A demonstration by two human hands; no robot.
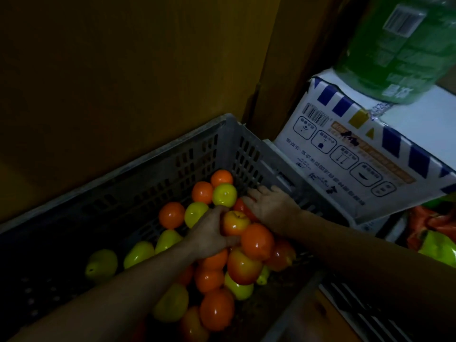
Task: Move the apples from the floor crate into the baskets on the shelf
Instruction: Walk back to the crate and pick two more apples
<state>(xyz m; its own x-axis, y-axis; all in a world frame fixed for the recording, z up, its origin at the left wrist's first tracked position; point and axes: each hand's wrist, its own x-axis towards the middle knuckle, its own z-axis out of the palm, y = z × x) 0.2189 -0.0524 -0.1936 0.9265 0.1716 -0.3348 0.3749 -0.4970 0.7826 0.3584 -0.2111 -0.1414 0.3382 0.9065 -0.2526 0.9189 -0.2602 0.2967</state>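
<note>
Left hand (209, 233) grip wrapped on red-yellow round apple (234, 222), right hand (269, 206) spread open on red fruit; mixed pile in grey slotted plastic crate (197, 154) at frame centre risks grabbing oranges or toppling.

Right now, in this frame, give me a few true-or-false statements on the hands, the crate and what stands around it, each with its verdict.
1. The left hand grips a red-yellow apple. True.
2. The right hand is lifted clear above the crate. False: it reaches down among the fruit by the crate's far wall.
3. The crate holds only apples. False: orange fruit and yellow-green fruit lie in it too.
4. A white printed carton stands beside the crate. True.
</note>
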